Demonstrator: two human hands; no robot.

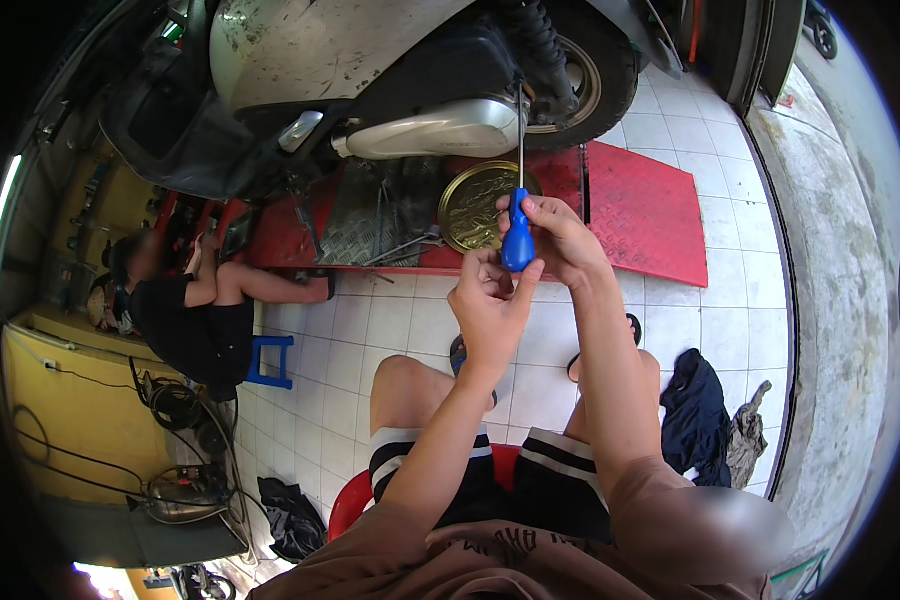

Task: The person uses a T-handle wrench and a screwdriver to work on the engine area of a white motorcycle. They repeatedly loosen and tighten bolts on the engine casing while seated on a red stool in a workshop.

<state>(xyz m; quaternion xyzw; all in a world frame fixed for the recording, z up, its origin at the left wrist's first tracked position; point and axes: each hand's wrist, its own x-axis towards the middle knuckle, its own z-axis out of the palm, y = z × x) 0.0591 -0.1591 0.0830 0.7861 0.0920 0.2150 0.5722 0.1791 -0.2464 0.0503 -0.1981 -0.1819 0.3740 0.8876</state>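
A screwdriver (516,240) with a blue handle and a long metal shaft points away from me, toward the rear of a motor scooter (410,75). Its tip reaches the dark casing beside the rear shock absorber (542,45); whether it sits in a screw is too small to tell. My right hand (562,235) has its fingers closed round the upper part of the handle. At the handle's rounded end, my left hand (492,300) pinches with thumb and fingers. Just beyond the hands lies a round gold-coloured metal tray (452,222) on the red lift platform.
The scooter stands on a red platform (645,210). Metal tools (406,245) lie near its front edge. At left a person (185,310) sits on a blue stool (273,362). Dark cloths (698,415) lie on the tiled floor at right. A compressor (185,492) and hoses stand lower left.
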